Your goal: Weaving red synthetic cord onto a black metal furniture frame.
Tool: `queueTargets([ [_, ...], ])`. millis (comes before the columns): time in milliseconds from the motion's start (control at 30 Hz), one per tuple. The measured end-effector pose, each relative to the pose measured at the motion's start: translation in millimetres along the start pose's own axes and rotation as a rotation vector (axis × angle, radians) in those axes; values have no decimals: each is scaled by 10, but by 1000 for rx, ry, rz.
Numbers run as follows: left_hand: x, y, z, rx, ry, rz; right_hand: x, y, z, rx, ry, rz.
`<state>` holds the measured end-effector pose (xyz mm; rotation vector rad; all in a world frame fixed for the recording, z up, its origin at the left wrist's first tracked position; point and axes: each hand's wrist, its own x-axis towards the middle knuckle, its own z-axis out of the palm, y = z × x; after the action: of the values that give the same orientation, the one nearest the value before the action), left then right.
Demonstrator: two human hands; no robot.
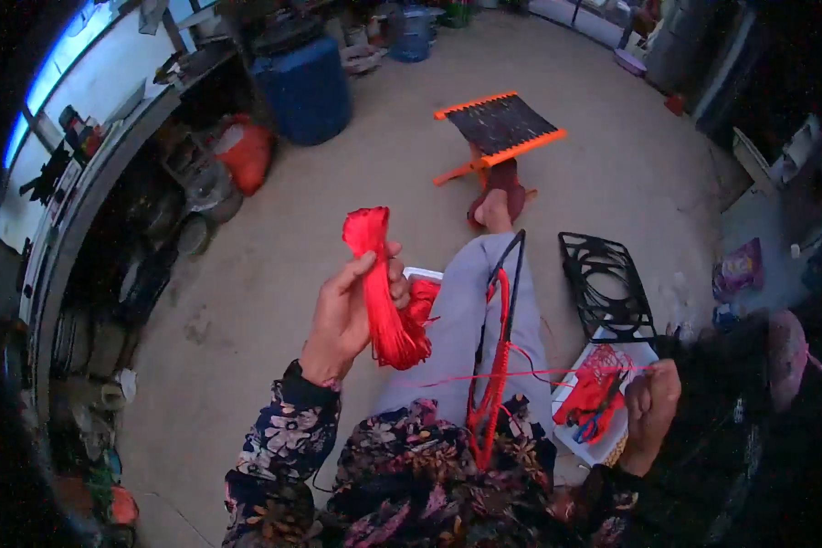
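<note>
My left hand (334, 315) is closed around a thick skein of bright red cord (381, 297), whose looped end hangs below the fingers. Off to the right, my right hand (653, 406) pinches a thin red strand (557, 372), drawn taut across my lap. A narrow black frame (519, 265) rests on my thighs, one side of it wrapped with red cord (495, 388). Beside my right leg, a white basket (618, 429) holds red material and what look like blue-handled scissors (594, 425). More red cord (422, 299) lies in a white container (426, 273) behind the skein.
A black openwork panel (607, 285) leans by the basket. My foot (495, 212) is at an orange folding stool (500, 126) with a dark woven seat. A blue barrel (303, 91), an orange-red bag (244, 155) and a counter (110, 173) line the left side.
</note>
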<state>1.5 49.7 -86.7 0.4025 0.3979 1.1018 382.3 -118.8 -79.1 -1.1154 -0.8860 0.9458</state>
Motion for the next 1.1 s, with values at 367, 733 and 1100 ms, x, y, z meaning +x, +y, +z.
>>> queueTargets([
  [367, -157, 179, -228, 116, 48, 202, 316, 98, -288, 489, -28, -90],
  [733, -580, 965, -459, 100, 103, 500, 734, 229, -333, 645, -68, -77],
  [1100, -767, -60, 674, 486, 104, 236, 441, -133, 719, -552, -116, -190],
])
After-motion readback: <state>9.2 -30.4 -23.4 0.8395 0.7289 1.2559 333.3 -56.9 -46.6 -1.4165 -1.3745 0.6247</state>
